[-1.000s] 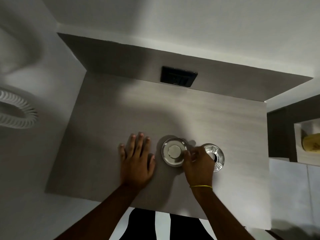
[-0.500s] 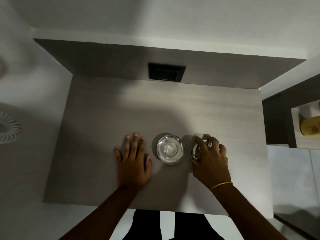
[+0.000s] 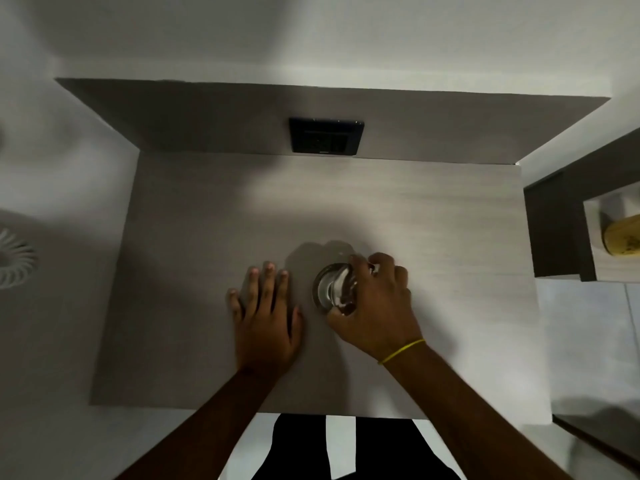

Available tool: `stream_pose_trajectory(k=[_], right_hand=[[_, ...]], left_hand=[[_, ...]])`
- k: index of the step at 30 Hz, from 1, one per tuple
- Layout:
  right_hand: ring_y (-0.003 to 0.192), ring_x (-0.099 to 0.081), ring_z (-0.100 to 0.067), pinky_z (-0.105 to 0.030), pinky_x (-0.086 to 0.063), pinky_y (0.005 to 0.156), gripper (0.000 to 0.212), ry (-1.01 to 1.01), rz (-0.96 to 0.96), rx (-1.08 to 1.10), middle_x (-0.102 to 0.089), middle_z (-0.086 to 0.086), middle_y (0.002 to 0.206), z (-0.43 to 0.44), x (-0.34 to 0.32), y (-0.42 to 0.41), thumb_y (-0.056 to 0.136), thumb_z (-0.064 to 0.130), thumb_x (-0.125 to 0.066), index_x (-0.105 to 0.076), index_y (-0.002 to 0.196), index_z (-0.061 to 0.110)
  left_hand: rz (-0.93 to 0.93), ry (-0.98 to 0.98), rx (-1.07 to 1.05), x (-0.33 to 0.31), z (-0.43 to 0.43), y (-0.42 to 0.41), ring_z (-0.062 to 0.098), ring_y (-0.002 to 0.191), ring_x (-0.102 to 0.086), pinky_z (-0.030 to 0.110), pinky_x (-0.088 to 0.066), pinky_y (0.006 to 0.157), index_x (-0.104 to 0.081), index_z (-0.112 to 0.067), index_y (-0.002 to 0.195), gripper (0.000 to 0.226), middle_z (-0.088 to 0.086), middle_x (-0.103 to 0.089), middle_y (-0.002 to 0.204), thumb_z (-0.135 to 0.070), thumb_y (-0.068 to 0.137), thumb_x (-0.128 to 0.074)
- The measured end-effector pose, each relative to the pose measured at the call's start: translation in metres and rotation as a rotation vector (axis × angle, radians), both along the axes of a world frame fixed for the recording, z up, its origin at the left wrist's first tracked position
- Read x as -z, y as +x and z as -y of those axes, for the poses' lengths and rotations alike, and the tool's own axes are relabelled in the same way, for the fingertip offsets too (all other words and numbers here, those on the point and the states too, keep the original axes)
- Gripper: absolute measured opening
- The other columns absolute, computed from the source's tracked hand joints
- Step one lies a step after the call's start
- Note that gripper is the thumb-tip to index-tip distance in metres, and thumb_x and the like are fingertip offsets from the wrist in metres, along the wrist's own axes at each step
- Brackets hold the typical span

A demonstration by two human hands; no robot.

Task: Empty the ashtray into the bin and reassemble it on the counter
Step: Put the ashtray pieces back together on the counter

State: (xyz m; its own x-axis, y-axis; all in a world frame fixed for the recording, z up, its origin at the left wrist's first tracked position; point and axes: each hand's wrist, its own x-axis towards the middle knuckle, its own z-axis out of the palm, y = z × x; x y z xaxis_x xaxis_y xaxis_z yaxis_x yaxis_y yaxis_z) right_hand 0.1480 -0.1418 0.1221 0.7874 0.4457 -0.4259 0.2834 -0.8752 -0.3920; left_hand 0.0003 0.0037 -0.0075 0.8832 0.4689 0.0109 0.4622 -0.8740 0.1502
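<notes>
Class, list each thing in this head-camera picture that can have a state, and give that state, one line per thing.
Round shiny metal ashtray base: upright on the grey wood-grain counter, partly covered by the right hand.
Shiny metal ashtray top: gripped in the right hand, tilted over the base, not clearly seated.
Right hand: closed on the top.
Left hand: flat on the counter, holding nothing.

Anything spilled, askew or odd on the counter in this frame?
Nothing stands out. The right hand holds a metal ashtray piece over the ashtray base; the left hand lies flat on the counter. No ash or spill shows, though the light is dim.
</notes>
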Motion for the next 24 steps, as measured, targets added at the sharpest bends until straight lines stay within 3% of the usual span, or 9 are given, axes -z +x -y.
stream_pose_trajectory(k=[10,16,24], right_hand=[[0.131,-0.043,-0.042,-0.051,-0.051,0.099,0.091,-0.102,0.072,-0.174,-0.042,-0.014,0.151,-0.025,0.025,-0.01,0.069,0.058,-0.064,-0.048,0.152,0.024],[0.136,-0.04,-0.042,-0.051,-0.05,0.102,0.088,-0.097,0.077,-0.212,-0.037,-0.013,0.156,-0.024,0.032,-0.012,0.074,0.048,-0.073,-0.044,0.155,0.025],[0.145,-0.034,-0.044,-0.054,-0.046,0.108,0.099,-0.136,0.042,-0.286,-0.027,-0.012,0.165,-0.024,0.046,-0.013,0.078,0.043,-0.068,-0.026,0.165,0.021]], left_hand=[[-0.005,-0.017,-0.008,-0.005,0.001,0.002,0.04,0.166,-0.027,0.072,-0.022,0.128,-0.042,-0.014,0.166,0.067,0.015,-0.034,0.177,-0.045,0.106,-0.042],[0.001,-0.025,0.0,-0.006,0.0,0.002,0.04,0.166,-0.027,0.072,-0.023,0.128,-0.041,-0.014,0.167,0.068,0.015,-0.034,0.178,-0.046,0.107,-0.04],[-0.037,-0.052,0.003,-0.003,-0.002,0.002,0.037,0.168,-0.025,0.072,-0.021,0.129,-0.04,-0.015,0.167,0.068,0.012,-0.032,0.179,-0.047,0.108,-0.038]])
